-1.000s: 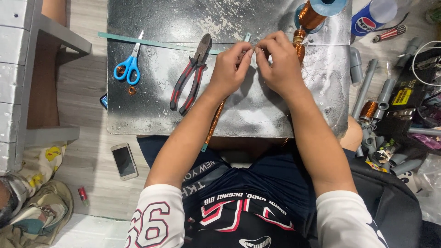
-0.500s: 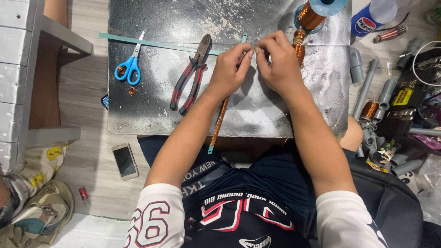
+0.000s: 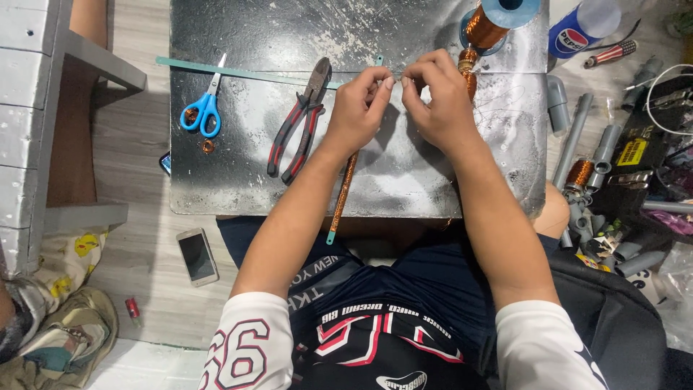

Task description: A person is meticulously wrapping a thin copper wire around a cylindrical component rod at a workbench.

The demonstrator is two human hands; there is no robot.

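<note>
Head view: left hand point(image 3: 359, 108) and right hand point(image 3: 435, 101) close together over dark board point(image 3: 238, 180), fingertips pinched on thin wire (barely visible) between them. Copper-wound strip point(image 3: 342, 196) slanting down from under left hand past board's edge. Pliers point(image 3: 299, 121) just left of left hand, scissors point(image 3: 203, 108) further left. Copper spool point(image 3: 485, 25) near right hand.

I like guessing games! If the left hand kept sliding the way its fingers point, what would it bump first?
Probably the right hand: the left hand points at its fingertips, almost touching. The copper spool lies farther on.
</note>
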